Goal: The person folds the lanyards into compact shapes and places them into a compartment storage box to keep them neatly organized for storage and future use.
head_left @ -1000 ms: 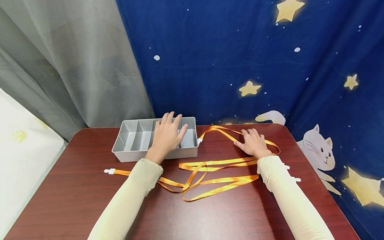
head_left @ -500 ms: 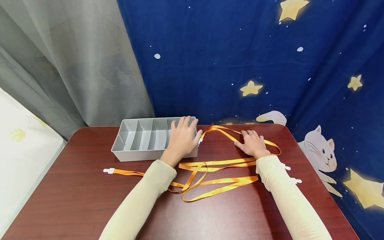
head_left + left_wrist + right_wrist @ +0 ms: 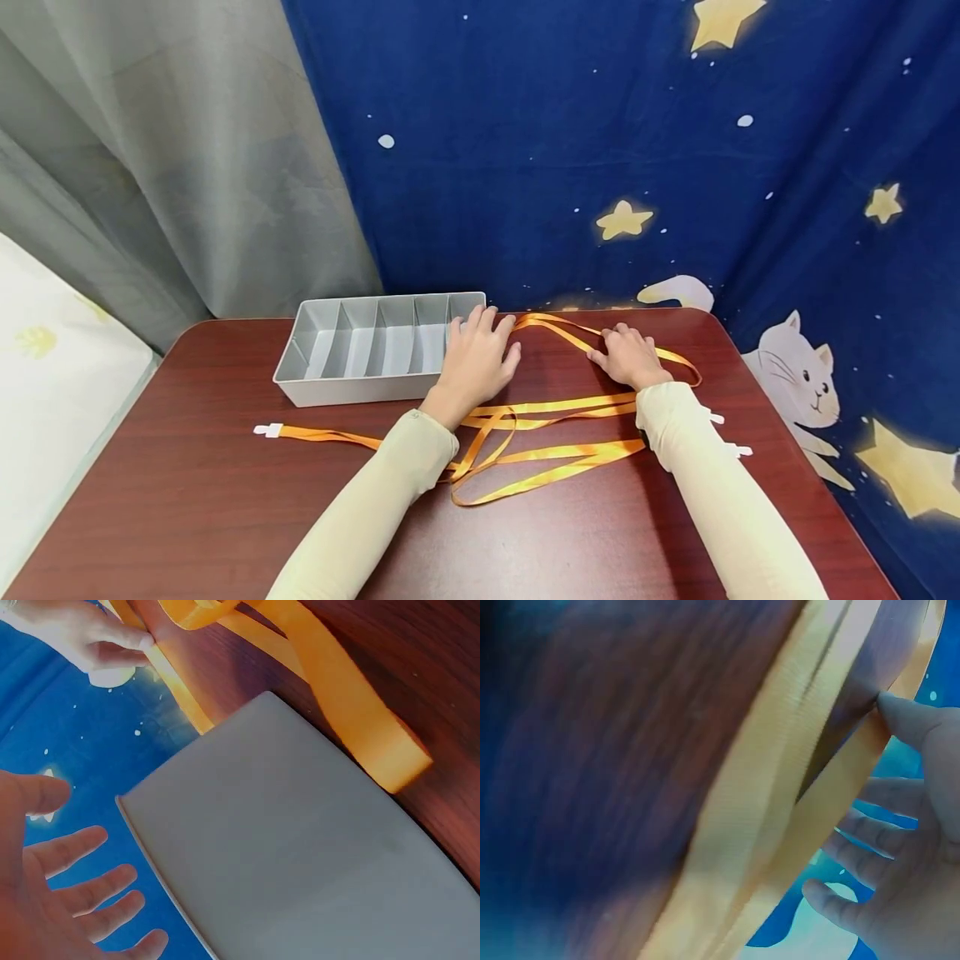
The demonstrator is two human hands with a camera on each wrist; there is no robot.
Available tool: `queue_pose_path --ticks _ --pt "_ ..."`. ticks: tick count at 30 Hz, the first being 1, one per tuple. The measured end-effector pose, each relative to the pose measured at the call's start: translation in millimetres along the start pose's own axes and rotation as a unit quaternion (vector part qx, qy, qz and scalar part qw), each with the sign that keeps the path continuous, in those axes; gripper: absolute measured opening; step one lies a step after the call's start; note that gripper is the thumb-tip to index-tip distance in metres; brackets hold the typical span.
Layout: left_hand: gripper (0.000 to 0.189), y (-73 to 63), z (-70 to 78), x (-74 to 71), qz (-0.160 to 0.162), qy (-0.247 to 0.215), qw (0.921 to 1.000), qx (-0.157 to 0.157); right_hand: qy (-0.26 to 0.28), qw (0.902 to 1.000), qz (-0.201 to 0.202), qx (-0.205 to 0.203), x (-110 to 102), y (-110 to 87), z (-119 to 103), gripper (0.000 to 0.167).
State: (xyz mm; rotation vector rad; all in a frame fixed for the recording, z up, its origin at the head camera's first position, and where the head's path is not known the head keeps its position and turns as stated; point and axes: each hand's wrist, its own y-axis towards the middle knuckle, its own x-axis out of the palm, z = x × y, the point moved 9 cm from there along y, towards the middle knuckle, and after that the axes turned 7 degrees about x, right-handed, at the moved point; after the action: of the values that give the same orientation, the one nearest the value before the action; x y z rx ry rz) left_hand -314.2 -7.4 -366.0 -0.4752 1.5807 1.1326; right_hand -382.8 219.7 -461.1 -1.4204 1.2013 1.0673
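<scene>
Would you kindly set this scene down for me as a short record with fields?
left hand: fingers spread, by the right end of the tray
right hand: thumb at the far lanyard
tray: grey, divided, near the far edge of the table
near lanyards: orange, loose on the table
left clip: white
behind: grey curtain, blue curtain with stars

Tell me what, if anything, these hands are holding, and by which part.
The left hand holds nothing. The right hand touches the farthest orange lanyard partway along its strap, thumb against it; whether it actually grips there cannot be told.
</scene>
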Motion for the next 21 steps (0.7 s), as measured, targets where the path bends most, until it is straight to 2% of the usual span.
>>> queue_pose_path --ticks 7,14,21 --pt "0.04 0.5 2.9 -0.5 0.01 0.01 0.9999 0.006 -0.015 0.9997 0.016 -0.004 -7 0.9 -6 0.046" --pt "0.039 -2.7 7.8 1.4 0.012 -0.001 0.9998 0.013 0.012 0.9989 0.045 0.002 -9 2.0 -8 0.027" --pt "0.039 -1.6 15.7 5.7 0.005 0.006 0.9997 0.022 0.022 0.9978 0.062 0.005 -9 3.3 -7 0.021"
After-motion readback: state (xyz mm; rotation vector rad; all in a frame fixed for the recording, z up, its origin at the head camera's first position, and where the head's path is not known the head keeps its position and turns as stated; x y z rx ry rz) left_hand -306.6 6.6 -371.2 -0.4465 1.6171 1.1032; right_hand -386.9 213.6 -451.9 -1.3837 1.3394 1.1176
